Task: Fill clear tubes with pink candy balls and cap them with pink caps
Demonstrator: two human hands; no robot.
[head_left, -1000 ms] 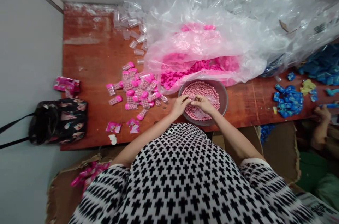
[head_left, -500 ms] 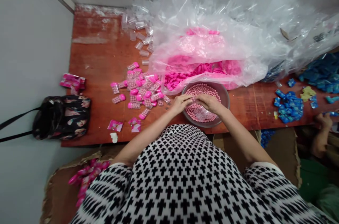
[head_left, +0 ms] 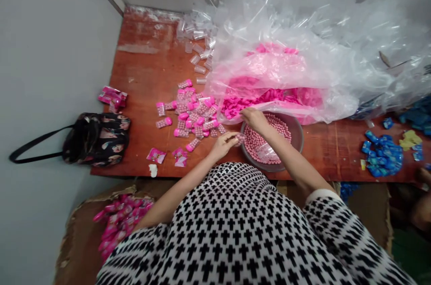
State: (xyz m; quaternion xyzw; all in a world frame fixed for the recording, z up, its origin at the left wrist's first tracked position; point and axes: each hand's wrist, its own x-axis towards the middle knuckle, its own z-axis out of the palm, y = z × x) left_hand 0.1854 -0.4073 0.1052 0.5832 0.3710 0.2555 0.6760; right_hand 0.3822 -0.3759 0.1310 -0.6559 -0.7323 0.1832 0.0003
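My left hand [head_left: 224, 146] is closed round a small clear tube [head_left: 240, 138] filled with pink beads, at the left rim of a grey bowl [head_left: 298, 141]. Pink beads [head_left: 251, 141] fill much of the bowl, and some clear tubes [head_left: 267, 152] lie on them. Over the bowl's back left rim, my right hand [head_left: 255, 120] reaches to the pink caps [head_left: 232, 107] at the mouth of a large plastic bag [head_left: 323, 74]. Its fingers are drawn together at the caps; what they pinch, if anything, I cannot make out.
Capped tubes of beads [head_left: 195, 114] lie in a pile to the left, with uncapped clear tubes [head_left: 200, 69] behind. A black patterned bag [head_left: 104, 139] sits at the table's left end. Blue packets [head_left: 384, 155] lie right; a box of pink pieces [head_left: 117, 222] stands below.
My hands have parted. The right has moved from above the beads to the pink caps, while the left has drawn toward the bowl's left rim with the tube. The view has shifted left.
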